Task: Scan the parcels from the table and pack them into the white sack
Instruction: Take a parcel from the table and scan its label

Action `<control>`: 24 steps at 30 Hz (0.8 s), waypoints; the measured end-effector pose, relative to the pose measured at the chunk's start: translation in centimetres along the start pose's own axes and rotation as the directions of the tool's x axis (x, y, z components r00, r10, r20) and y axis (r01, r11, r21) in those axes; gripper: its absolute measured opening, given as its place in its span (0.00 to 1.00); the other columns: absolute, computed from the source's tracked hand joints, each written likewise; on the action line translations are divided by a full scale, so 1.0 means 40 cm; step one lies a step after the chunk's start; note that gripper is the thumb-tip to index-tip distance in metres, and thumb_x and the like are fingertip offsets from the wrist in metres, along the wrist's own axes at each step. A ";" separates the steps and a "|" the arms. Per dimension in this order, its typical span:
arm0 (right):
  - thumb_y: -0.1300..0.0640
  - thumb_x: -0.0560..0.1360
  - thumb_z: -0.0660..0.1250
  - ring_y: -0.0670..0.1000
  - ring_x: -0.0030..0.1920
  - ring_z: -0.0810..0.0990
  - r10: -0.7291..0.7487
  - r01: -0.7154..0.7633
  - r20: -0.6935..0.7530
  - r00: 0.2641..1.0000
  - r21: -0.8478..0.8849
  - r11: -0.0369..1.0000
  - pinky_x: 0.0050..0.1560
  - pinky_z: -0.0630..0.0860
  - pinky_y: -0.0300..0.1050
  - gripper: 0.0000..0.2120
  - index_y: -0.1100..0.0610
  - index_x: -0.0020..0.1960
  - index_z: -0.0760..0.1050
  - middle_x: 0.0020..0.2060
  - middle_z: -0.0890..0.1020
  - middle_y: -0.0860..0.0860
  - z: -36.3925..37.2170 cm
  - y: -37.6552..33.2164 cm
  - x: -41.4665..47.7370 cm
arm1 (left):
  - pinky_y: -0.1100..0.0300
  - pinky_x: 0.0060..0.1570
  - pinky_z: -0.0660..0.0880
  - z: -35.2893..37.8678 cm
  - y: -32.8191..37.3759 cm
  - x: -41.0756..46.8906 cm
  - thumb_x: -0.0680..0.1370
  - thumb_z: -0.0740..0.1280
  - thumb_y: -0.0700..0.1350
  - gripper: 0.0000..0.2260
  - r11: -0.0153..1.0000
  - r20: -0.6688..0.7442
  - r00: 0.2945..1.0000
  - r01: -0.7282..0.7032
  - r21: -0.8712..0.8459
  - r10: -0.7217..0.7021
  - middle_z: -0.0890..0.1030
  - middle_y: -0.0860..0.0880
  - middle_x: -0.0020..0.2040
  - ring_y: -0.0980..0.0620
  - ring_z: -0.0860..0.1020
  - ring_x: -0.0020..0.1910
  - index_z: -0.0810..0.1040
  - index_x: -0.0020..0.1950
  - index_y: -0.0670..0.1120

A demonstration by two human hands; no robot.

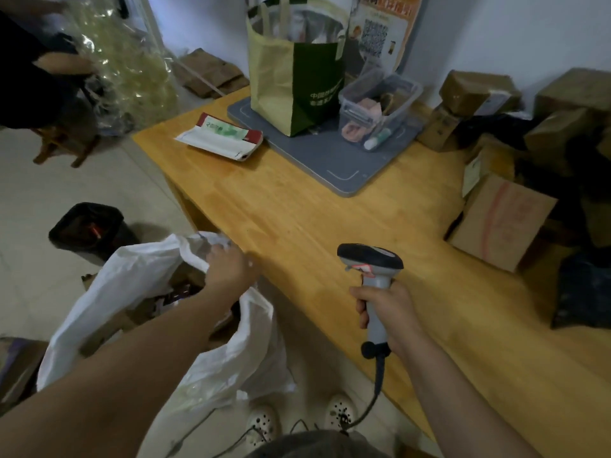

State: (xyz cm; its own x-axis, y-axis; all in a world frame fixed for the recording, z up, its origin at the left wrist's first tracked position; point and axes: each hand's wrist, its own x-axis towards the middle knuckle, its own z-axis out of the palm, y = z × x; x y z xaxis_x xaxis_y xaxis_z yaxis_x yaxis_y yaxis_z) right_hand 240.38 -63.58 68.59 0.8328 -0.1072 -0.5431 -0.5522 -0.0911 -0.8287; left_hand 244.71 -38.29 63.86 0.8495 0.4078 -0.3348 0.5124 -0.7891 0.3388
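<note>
The white sack [125,285] stands open on the floor at the table's left edge, with brown parcels showing inside. My left hand [228,269] grips the sack's far rim next to the table edge. My right hand [385,309] holds a grey and black barcode scanner [372,262] by its handle above the wooden table [330,233], its cable hanging down to the floor. Cardboard parcels [502,219] and dark plastic parcels [582,292] are piled at the table's right side. A flat white and red mailer [221,135] lies at the table's far left corner.
A grey tray [340,163] at the back holds a green and tan tote bag [294,71] and a clear plastic box [380,104]. A black bin [89,226] stands on the floor beyond the sack. Another person's arm [62,64] is at the upper left beside clear plastic wrap.
</note>
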 end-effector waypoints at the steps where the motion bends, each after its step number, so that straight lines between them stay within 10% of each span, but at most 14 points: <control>1: 0.65 0.72 0.71 0.52 0.21 0.71 -0.003 0.005 -0.038 0.999 0.038 0.999 0.26 0.71 0.44 0.08 0.62 0.36 0.74 0.24 0.76 0.55 -0.027 -0.003 0.004 | 0.46 0.63 0.68 0.010 0.061 -0.002 0.77 0.66 0.53 0.25 0.996 -0.005 0.996 -0.089 0.027 0.089 0.65 0.38 0.68 0.38 0.65 0.67 0.68 0.69 0.41; 11: 0.68 0.70 0.68 0.51 0.22 0.72 0.100 0.052 -0.389 0.916 0.363 0.930 0.24 0.71 0.41 0.06 0.62 0.37 0.73 0.26 0.75 0.56 -0.372 -0.026 0.064 | 0.53 0.65 0.68 0.212 0.689 -0.082 0.76 0.69 0.53 0.36 0.804 0.209 0.778 -0.554 -0.217 0.592 0.67 0.40 0.71 0.44 0.68 0.68 0.57 0.77 0.42; 17: 0.65 0.73 0.68 0.49 0.21 0.73 0.164 0.056 -0.423 0.891 0.462 0.885 0.25 0.73 0.43 0.09 0.60 0.35 0.73 0.22 0.76 0.51 -0.502 0.013 0.110 | 0.53 0.68 0.64 0.324 0.949 -0.105 0.67 0.77 0.57 0.54 0.852 0.265 0.818 -0.438 -0.286 0.510 0.60 0.38 0.73 0.42 0.61 0.73 0.45 0.78 0.39; 24: 0.67 0.74 0.68 0.51 0.21 0.72 0.208 0.087 -0.442 0.872 0.560 0.824 0.25 0.72 0.43 0.08 0.60 0.38 0.71 0.22 0.76 0.52 -0.581 0.058 0.147 | 0.35 0.71 0.48 0.434 1.151 -0.181 0.55 0.76 0.70 0.72 0.950 0.326 0.893 -0.297 -0.093 0.311 0.31 0.34 0.74 0.37 0.35 0.75 0.25 0.73 0.43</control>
State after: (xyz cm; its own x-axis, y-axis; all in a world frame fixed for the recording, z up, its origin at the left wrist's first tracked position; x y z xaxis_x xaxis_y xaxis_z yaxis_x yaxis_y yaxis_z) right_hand 243.09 -87.43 66.60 0.5941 -0.5501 -0.5869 -0.3609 0.4697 -0.8057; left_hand 259.96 -85.56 66.63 0.8767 -0.0310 -0.4801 0.2465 -0.8282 0.5034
